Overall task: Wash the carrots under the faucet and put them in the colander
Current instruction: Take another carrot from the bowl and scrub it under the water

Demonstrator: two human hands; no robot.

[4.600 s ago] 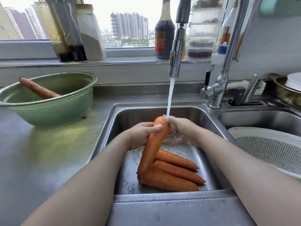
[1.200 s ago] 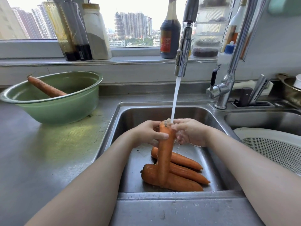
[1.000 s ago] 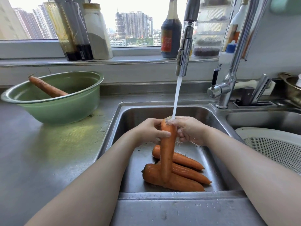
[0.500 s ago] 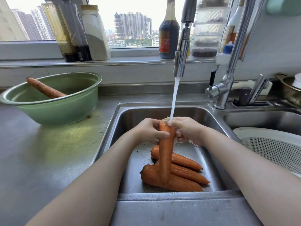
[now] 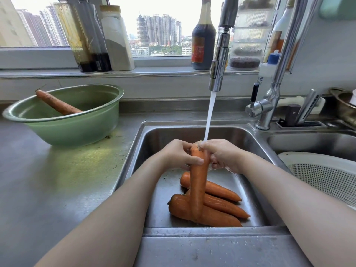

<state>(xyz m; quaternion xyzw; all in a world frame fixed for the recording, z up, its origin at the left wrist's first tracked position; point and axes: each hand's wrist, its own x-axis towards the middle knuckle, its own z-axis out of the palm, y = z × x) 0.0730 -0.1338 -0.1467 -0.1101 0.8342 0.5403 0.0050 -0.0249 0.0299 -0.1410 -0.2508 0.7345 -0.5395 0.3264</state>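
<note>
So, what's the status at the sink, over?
Left hand, right hand both grip held carrot under faucet stream. Three carrots lie in sink, another carrot in green bowl. White colander at right, nothing in the way.

Home kitchen, high-rise flat by the look of it. Steel double sink (image 5: 192,132) sitting in a steel counter (image 5: 57,180), faucet (image 5: 218,70) running water onto a carrot (image 5: 198,180). Sauce bottle (image 5: 203,41) and jars (image 5: 115,39) standing on the windowsill (image 5: 154,71), tower blocks (image 5: 159,29) showing outside. Green bowl (image 5: 73,130) sitting on the counter, colander (image 5: 327,176) sitting at the right basin.
</note>
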